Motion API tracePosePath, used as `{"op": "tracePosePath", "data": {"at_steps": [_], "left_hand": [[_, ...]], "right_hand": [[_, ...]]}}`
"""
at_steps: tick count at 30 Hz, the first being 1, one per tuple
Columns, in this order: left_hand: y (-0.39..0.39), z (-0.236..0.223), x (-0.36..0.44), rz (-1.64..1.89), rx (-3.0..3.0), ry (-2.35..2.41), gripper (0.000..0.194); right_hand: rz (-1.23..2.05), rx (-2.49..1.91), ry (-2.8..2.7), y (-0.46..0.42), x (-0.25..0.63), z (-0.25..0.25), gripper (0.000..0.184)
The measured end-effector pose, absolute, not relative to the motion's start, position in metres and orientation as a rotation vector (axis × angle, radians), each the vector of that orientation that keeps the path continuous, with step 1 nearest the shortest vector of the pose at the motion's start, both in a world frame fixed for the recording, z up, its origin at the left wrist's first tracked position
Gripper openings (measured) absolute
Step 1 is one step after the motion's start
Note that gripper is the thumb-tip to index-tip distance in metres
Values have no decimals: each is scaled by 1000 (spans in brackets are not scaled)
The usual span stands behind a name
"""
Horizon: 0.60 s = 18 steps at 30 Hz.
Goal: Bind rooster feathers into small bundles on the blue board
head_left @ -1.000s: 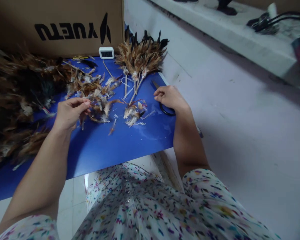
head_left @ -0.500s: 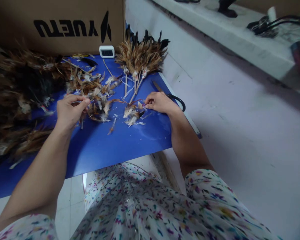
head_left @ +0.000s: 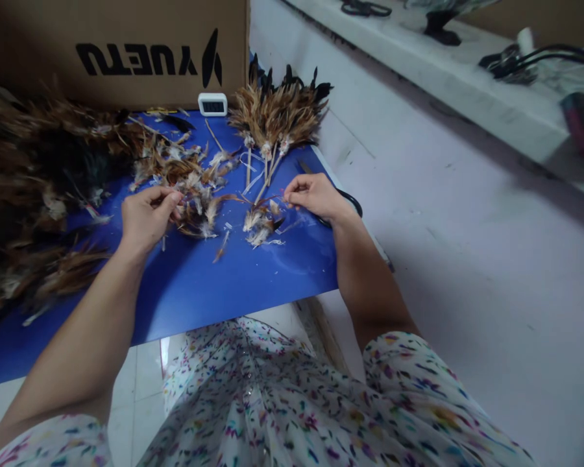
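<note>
My left hand (head_left: 148,217) is closed in a pinch of thumb and forefinger, beside the left part of the loose brown and white feathers (head_left: 194,185). What its fingertips hold, if anything, is too small to make out. Across the table, my right hand (head_left: 314,194) is also pinched, just right of a small heap of feathers (head_left: 261,227). A thin reddish strand (head_left: 274,196) runs up to its fingertips; I cannot tell whether they grip it. Scissors lie partly under this hand, their black handle (head_left: 354,202) showing past the wrist. One single feather (head_left: 221,246) lies between the hands.
Feather bunches on sticks (head_left: 279,113) lie at the back right of the blue table (head_left: 199,292). A white digital clock (head_left: 213,104) stands before a cardboard box (head_left: 141,39). Dark feathers (head_left: 43,155) cover the left side. A wall and ledge (head_left: 467,78) bound the right.
My left hand has shifted slightly right, still pinched. The right hand has stayed pinched in nearly the same place. The whole view has moved a little.
</note>
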<state>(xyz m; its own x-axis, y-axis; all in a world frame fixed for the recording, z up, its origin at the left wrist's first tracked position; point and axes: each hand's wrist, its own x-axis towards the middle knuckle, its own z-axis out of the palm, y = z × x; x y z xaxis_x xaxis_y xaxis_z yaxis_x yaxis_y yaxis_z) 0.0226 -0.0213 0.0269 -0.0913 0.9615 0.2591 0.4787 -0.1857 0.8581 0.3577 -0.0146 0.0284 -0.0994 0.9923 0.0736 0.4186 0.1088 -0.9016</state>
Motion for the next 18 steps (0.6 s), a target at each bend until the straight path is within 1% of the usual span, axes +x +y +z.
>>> {"op": "tracePosePath", "data": {"at_steps": [3, 6, 10, 15, 18], "left_hand": [[-22, 22, 24, 1249, 1681, 1529, 17], [-24, 20, 27, 1265, 1676, 1458, 19], [-31, 24, 39, 1260, 1608, 1390, 18], [-39, 22, 56, 1197, 1424, 1261, 19], [-42, 18, 63, 1159, 1374, 1170, 24]], "right_hand": [[1060, -1310, -1510, -16, 353, 30, 8], [1099, -1252, -1457, -17, 348, 29, 13], [1155, -1207, -1397, -20, 336, 28, 21], [1248, -1205, -1422, -28, 303, 35, 28], [1253, -1179, -1476, -32, 282, 40, 28]]}}
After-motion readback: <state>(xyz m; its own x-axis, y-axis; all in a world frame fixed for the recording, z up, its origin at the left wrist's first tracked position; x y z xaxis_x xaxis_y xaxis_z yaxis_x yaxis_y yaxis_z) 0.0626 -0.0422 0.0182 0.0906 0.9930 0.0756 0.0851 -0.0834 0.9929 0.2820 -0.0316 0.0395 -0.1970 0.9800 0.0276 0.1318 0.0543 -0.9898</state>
